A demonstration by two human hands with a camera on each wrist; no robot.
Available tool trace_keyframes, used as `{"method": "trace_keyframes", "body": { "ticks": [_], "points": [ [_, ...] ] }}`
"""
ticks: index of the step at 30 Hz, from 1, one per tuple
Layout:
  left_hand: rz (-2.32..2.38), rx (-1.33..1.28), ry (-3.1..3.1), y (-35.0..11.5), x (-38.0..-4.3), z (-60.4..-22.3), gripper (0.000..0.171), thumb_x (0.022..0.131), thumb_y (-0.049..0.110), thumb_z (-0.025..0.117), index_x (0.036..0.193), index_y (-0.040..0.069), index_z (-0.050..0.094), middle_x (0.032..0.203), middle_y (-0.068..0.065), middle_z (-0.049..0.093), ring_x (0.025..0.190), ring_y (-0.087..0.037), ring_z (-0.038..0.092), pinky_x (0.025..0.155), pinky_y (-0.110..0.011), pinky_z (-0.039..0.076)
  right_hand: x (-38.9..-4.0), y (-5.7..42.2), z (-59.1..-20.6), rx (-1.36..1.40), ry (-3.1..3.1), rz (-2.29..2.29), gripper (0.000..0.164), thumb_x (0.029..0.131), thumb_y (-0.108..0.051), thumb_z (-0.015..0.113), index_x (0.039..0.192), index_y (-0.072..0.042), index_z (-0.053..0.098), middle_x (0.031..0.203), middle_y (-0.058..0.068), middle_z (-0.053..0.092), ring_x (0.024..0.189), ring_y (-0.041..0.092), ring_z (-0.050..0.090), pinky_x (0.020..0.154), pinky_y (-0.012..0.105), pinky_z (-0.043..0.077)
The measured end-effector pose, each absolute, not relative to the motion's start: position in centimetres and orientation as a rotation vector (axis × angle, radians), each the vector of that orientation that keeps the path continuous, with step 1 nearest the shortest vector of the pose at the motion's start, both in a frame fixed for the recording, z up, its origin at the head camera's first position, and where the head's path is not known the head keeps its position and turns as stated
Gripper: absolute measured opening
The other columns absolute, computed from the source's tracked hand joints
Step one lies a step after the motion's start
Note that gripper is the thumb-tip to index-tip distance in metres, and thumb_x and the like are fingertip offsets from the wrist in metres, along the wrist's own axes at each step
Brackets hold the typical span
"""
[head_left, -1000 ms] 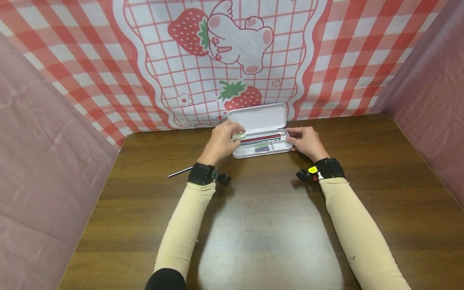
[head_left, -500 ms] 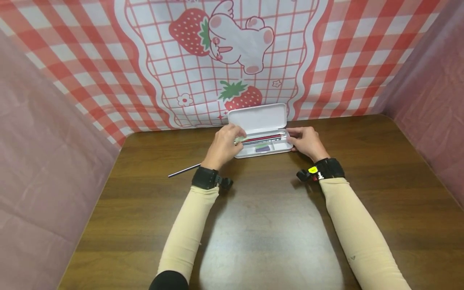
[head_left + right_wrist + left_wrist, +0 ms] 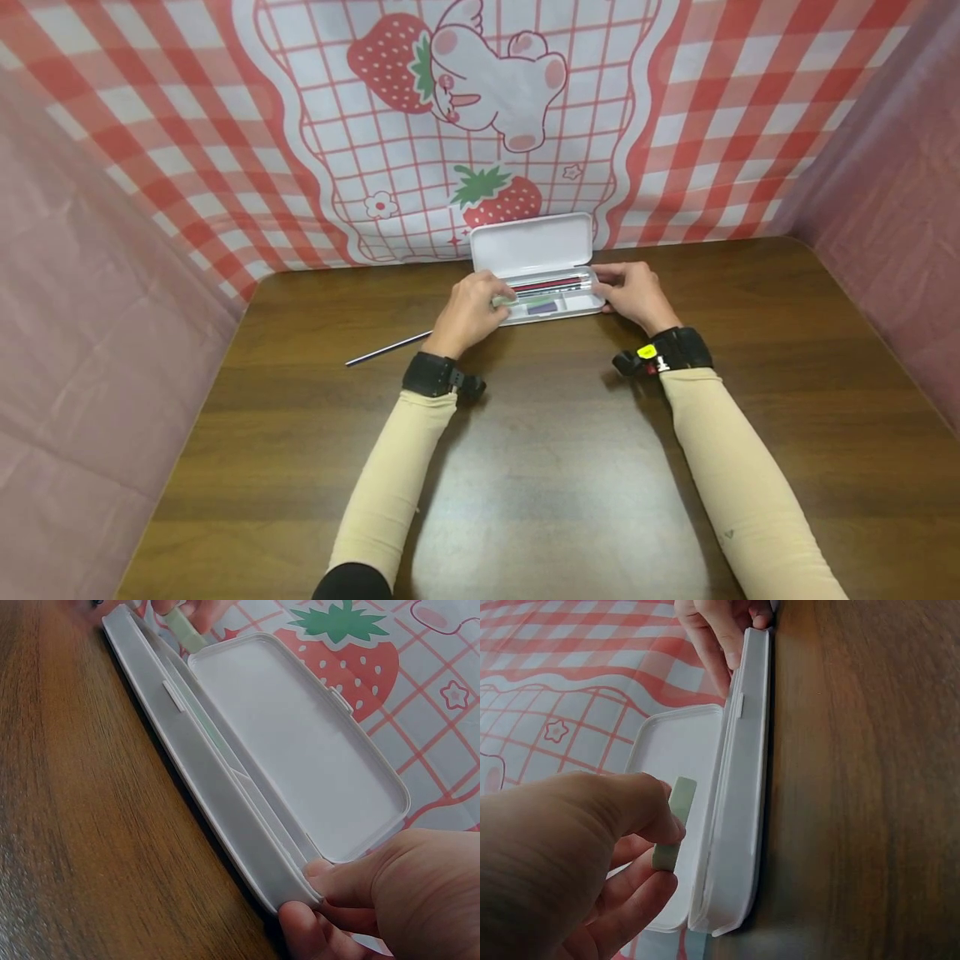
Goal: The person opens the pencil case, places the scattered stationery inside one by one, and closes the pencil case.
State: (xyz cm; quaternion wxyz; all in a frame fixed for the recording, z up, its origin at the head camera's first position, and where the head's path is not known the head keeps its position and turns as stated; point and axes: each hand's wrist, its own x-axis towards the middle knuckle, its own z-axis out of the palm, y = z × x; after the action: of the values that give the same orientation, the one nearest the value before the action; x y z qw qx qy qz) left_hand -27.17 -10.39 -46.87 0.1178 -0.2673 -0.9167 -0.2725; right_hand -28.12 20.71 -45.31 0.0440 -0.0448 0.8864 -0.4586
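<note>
A white pencil case [image 3: 573, 310] stands with its lid [image 3: 532, 244] raised, near the back of the table. My left hand [image 3: 471, 315] pinches a pale green block-shaped eraser [image 3: 683, 793] between thumb and fingers, over the case's left end. In the right wrist view the eraser [image 3: 182, 628] shows above the case's far end. My right hand [image 3: 637, 296] grips the right end of the case, thumb on the rim and fingers below. Inside lie several pencils [image 3: 551, 286], one of them red. A purple and green piece [image 3: 542, 308] sits in the front compartment.
A dark pencil-like stick [image 3: 386, 348] lies on the wooden table [image 3: 555, 467], left of the case, partly behind the left wrist. Behind the table hangs a red and white checked cloth [image 3: 697, 150] with strawberries. Pink cloths flank both sides.
My left hand has moved right and towards the front of the case with the eraser, lowering it towards the front compartment. More of the stick now shows. My right hand stays in place.
</note>
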Motion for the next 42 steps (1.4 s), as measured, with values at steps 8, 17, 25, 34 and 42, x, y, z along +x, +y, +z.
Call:
{"method": "trace_keyframes", "body": {
  "ticks": [8, 17, 25, 34, 42],
  "points": [
    [-0.769, -0.812, -2.77, -10.3, -27.5, -47.5, 0.028, 0.091, 0.006, 0.073, 0.113, 0.013, 0.09, 0.115, -0.009, 0.081, 0.115, -0.028, 0.075, 0.106, -0.043, 0.062, -28.2, 20.7, -45.5, -0.126, 2.713, -1.397, 0.045, 0.108, -0.013, 0.072, 0.152, -0.002, 0.069, 0.125, 0.032, 0.079, 0.062, -0.002, 0.068, 0.063, 0.016, 0.058],
    [-0.67, -0.77, -2.863, -10.1, -29.0, -49.4, 0.028, 0.091, 0.01, 0.076, 0.115, 0.016, 0.09, 0.118, -0.008, 0.082, 0.119, -0.029, 0.074, 0.113, -0.044, 0.059, -28.1, 20.7, -45.3, -0.131, 2.708, -1.374, 0.046, 0.109, -0.016, 0.071, 0.153, -0.002, 0.068, 0.129, 0.031, 0.076, 0.065, -0.001, 0.067, 0.064, 0.016, 0.057],
    [-0.724, -0.751, -2.904, -10.1, -29.8, -50.3, 0.031, 0.094, 0.007, 0.072, 0.117, 0.016, 0.09, 0.123, -0.009, 0.082, 0.127, -0.031, 0.073, 0.12, -0.042, 0.055, -28.1, 20.7, -45.3, -0.119, 2.699, -1.385, 0.046, 0.11, -0.016, 0.071, 0.153, -0.003, 0.068, 0.13, 0.031, 0.075, 0.065, -0.001, 0.067, 0.065, 0.016, 0.058],
    [-0.569, -0.787, -2.872, -10.2, -30.4, -51.2, 0.027, 0.096, 0.011, 0.072, 0.114, 0.02, 0.091, 0.118, -0.002, 0.082, 0.121, -0.025, 0.075, 0.113, -0.039, 0.059, -28.2, 20.7, -45.2, -0.112, 2.692, -1.374, 0.047, 0.11, -0.017, 0.071, 0.154, -0.003, 0.067, 0.133, 0.031, 0.073, 0.066, 0.0, 0.067, 0.064, 0.016, 0.058],
    [-0.502, -0.773, -2.855, -10.2, -30.7, -52.0, 0.021, 0.1, 0.017, 0.075, 0.112, 0.022, 0.092, 0.114, 0.001, 0.081, 0.114, -0.019, 0.077, 0.105, -0.036, 0.062, -28.2, 20.8, -45.2, -0.121, 2.68, -1.373, 0.047, 0.111, -0.017, 0.07, 0.155, -0.002, 0.066, 0.136, 0.031, 0.072, 0.067, 0.0, 0.066, 0.065, 0.016, 0.058]
  ]
}}
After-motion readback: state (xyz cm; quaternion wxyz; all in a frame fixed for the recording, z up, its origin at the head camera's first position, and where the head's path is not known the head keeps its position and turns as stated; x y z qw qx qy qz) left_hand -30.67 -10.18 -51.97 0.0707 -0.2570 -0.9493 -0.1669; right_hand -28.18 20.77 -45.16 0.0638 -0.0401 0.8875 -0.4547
